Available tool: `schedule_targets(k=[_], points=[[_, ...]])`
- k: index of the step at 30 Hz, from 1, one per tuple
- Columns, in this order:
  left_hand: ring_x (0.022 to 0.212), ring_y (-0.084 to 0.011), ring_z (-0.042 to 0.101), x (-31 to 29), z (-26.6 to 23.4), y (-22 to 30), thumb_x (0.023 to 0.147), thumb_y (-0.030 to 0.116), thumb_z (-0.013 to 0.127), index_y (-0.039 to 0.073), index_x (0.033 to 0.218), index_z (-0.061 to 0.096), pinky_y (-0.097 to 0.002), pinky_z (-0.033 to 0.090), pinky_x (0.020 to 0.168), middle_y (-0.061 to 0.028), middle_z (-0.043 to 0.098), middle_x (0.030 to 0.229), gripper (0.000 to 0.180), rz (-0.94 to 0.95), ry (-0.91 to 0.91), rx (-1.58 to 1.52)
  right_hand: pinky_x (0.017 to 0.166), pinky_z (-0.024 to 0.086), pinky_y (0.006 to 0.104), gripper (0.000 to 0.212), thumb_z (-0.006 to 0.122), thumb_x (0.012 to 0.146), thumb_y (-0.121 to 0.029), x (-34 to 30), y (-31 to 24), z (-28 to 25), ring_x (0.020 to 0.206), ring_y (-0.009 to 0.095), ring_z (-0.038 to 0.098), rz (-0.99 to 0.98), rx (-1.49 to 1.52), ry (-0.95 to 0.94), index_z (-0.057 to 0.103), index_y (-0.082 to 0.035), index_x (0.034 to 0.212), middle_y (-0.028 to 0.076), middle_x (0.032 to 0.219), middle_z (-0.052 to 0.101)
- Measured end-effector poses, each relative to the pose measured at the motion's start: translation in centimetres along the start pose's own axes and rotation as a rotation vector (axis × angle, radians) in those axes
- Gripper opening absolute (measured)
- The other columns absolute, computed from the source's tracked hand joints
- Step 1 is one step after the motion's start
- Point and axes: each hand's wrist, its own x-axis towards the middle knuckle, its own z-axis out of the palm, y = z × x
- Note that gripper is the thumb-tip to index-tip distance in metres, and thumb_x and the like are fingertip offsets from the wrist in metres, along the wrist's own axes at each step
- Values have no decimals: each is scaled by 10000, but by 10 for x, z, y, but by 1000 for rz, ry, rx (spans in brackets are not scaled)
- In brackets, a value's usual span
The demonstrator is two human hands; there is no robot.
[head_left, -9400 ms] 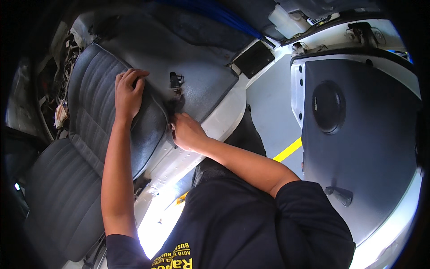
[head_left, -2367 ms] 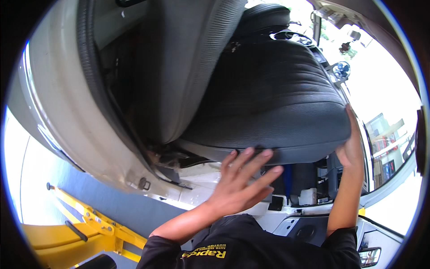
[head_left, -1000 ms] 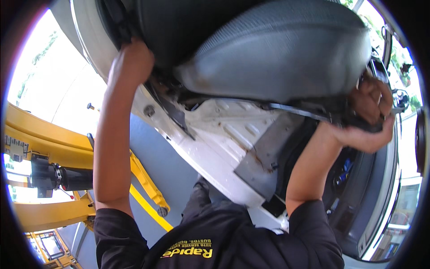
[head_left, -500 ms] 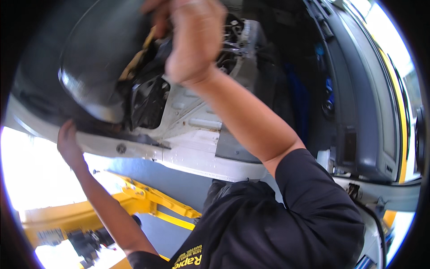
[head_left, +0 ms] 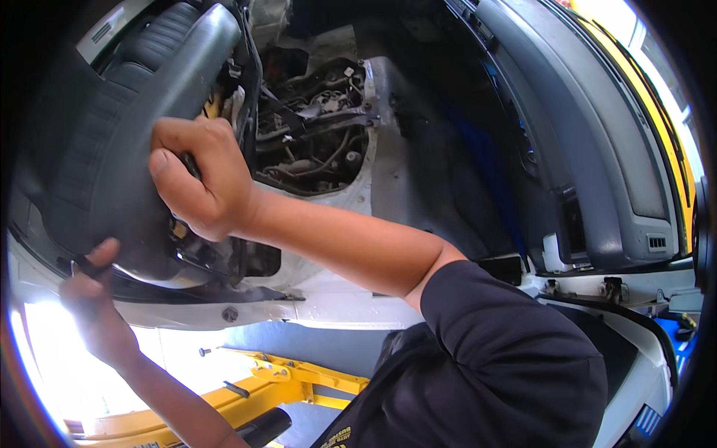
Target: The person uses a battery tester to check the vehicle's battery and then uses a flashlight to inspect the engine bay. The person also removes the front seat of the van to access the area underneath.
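A dark grey vehicle seat [head_left: 123, 179] stands tipped up at the left, its underside edge facing the open bay in the floor. My right hand [head_left: 205, 175] is closed at that edge, fingers curled and thumb bent over, apparently gripping the seat; the exact contact is hidden. Beside the seat's near lower corner, my left hand [head_left: 97, 310] is closed round a small black piece [head_left: 91, 267] with a thin metal loop at its side. Blur keeps me from telling what kind of piece it is.
An open bay [head_left: 317, 149] with hoses and metal parts lies right of the seat. The white door sill [head_left: 328, 310] runs along the near side. Beyond a dark footwell stands the dashboard [head_left: 590, 127]. A yellow lift arm [head_left: 291, 373] sits below.
My right hand has come down and left to the seat's edge. My left hand is lower, now closed round the small black piece. The view has shifted, showing more of the seat and bay.
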Motion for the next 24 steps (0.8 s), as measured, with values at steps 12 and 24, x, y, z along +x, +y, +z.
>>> schedule_targets(k=[12, 24], points=[[911, -244, 693, 117, -13, 65, 918, 37, 710, 89, 943, 637, -402, 517, 804, -115, 766, 987, 93, 646, -430, 361, 625, 377, 408, 402, 670, 887, -429, 30, 1, 38, 620, 317, 546, -31, 26, -21, 560, -42, 873, 128, 710, 583], [855, -232, 729, 114, 7, 69, 806, 28, 799, 20, 932, 741, -326, 540, 735, -147, 778, 985, 139, 526, -559, 210, 673, 378, 308, 429, 444, 1094, -435, 32, 16, 55, 739, 136, 450, -153, 246, 183, 477, -7, 1100, 66, 860, 487]])
